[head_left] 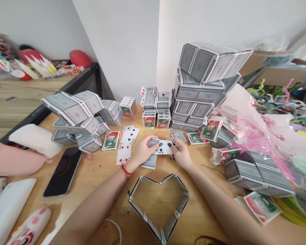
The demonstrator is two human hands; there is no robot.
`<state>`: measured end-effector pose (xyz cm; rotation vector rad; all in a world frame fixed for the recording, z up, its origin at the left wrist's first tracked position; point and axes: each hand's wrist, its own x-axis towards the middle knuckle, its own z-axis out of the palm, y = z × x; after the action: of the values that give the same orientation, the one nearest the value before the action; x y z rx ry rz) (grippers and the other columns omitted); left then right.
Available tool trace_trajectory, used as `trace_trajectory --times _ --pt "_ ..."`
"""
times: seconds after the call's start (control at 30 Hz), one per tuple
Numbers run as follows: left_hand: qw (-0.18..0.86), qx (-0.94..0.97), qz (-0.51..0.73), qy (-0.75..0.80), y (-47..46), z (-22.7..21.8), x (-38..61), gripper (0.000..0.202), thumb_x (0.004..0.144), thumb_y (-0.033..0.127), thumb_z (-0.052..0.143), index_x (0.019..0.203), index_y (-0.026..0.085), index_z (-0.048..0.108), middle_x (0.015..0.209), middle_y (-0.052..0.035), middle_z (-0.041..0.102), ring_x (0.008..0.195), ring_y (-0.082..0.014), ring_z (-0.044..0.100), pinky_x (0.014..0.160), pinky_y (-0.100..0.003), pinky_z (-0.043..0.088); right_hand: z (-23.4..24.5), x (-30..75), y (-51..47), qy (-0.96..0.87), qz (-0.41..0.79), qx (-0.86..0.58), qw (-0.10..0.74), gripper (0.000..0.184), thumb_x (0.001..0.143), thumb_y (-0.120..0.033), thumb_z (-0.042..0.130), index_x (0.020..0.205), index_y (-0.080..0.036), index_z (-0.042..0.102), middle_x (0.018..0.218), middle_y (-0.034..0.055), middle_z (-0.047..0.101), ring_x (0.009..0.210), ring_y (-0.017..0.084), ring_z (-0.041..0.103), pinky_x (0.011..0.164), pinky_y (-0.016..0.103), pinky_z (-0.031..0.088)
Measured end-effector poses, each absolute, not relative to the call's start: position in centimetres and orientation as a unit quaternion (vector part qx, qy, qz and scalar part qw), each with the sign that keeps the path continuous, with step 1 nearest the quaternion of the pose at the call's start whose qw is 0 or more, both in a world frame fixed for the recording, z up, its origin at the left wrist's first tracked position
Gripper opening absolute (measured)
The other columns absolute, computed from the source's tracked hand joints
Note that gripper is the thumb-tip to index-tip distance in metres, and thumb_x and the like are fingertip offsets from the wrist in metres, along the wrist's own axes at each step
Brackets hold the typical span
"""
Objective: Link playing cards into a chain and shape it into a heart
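Note:
My left hand (144, 151) pinches a playing card with a grey patterned back (152, 143) under its thumb. A face-up four of spades (164, 149) reaches from there to my right hand (180, 152), whose thumb and fingers are closed on its right end. Under my left hand, more patterned-back cards (149, 162) lie on the table. To their left are a face-up four of diamonds (124, 154) and several spades (130, 135). Nearer to me, between my forearms, a heart-shaped frame of folded cards (142, 213) stands on edge.
Tall stacked card blocks (193, 92) rise at back right, with another stack (78, 117) at left. Card boxes (111, 140) are scattered around. A black phone (63, 172) lies left. Pink plastic wrap (260, 139) and more card blocks (257, 173) crowd the right.

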<state>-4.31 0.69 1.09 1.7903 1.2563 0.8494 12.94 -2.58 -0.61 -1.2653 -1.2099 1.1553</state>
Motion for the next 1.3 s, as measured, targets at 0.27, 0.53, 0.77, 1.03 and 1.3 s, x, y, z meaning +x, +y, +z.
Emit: trace_trajectory --times 0.27,0.53,0.77,1.03,1.3 --pt "0.366 0.719 0.315 0.500 0.4 1.4 -4.1 0.027 0.074 0.029 0.059 0.101 0.023 0.056 0.103 0.0017 0.063 0.089 -0.0158 0.059 0.080 -0.027 0.046 -0.3 12.8 -2.8 -0.489 0.490 -0.522 0.498 0.033 0.081 -0.033 0.049 0.110 -0.020 0.044 0.047 -0.0060 0.047 0.032 0.011 0.045 0.031 0.021 0.035" --pt "0.365 0.706 0.328 0.510 0.5 1.1 -4.2 0.025 0.076 0.028 0.058 0.100 0.022 0.055 0.105 0.0000 0.062 0.091 -0.0159 0.059 0.080 -0.027 0.046 -0.5 13.2 -2.5 -0.420 0.625 -0.429 0.500 0.046 0.074 -0.033 0.060 0.109 -0.023 0.032 0.061 -0.0063 0.055 0.046 0.013 0.060 0.040 0.024 0.050" --pt "0.347 0.711 0.323 0.520 0.4 1.5 -4.1 0.027 0.076 0.030 0.058 0.102 0.022 0.055 0.104 -0.0009 0.063 0.089 -0.0171 0.060 0.077 -0.028 0.047 -0.7 12.6 -2.6 -0.400 0.600 -0.439 0.536 0.037 0.073 -0.032 0.061 0.097 -0.023 0.033 0.060 -0.0070 0.055 0.044 0.012 0.060 0.040 0.023 0.050" --pt "0.341 0.713 0.331 0.516 0.4 0.6 -3.9 0.028 0.078 0.034 0.056 0.104 0.023 0.053 0.105 0.0001 0.062 0.088 -0.0166 0.060 0.076 -0.029 0.047 -0.8 11.9 -2.9 -0.412 0.574 -0.453 0.544 0.032 0.077 -0.033 0.054 0.098 -0.024 0.031 0.057 -0.0073 0.055 0.044 0.013 0.059 0.042 0.024 0.050" --pt "0.320 0.731 0.316 0.514 0.3 0.5 -3.9 0.029 0.078 0.033 0.055 0.105 0.024 0.053 0.103 -0.0007 0.063 0.087 -0.0175 0.061 0.078 -0.031 0.047 -1.0 11.1 -3.4 -0.408 0.502 -0.507 0.569 0.023 0.080 -0.028 0.047 0.098 -0.024 0.033 0.058 -0.0045 0.055 0.045 0.017 0.059 0.040 0.028 0.049"
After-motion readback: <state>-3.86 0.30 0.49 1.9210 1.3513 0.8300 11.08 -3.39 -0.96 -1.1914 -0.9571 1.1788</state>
